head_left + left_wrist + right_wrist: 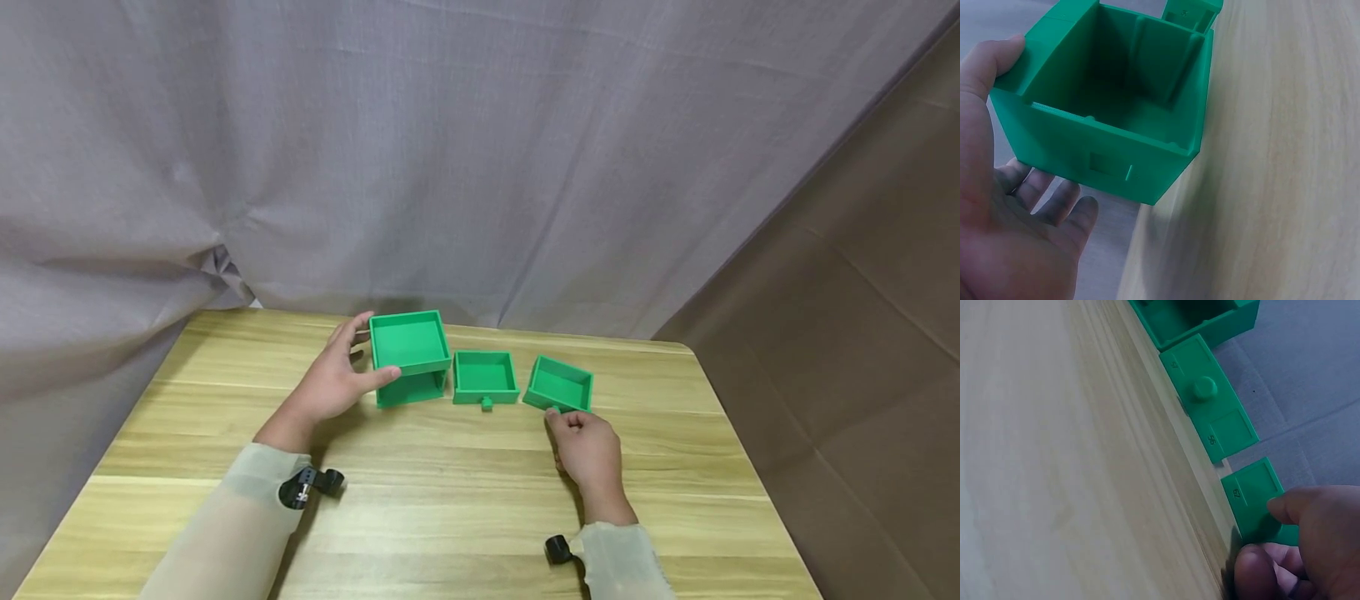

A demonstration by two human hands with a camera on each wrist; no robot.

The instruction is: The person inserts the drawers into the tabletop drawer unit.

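Observation:
A green cabinet shell [408, 357] with an empty inside [1110, 144] stands at the back of the wooden table [450, 508]. My left hand [337, 379] holds its left side, thumb [997, 59] on the front edge and fingers [1054, 206] behind it. To its right lies a small green drawer [485, 375] with a round knob [1205, 387]. A second green drawer [558, 385] sits tilted further right, and my right hand [588, 450] pinches the knob on its front panel [1252, 494] between thumb and forefinger [1300, 509].
A grey curtain [375, 167] hangs right behind the table's far edge. A brown panel [862, 333] stands to the right. Small black wrist cameras [311, 483] sit on both sleeves. Bare wood stretches between my arms and the near edge.

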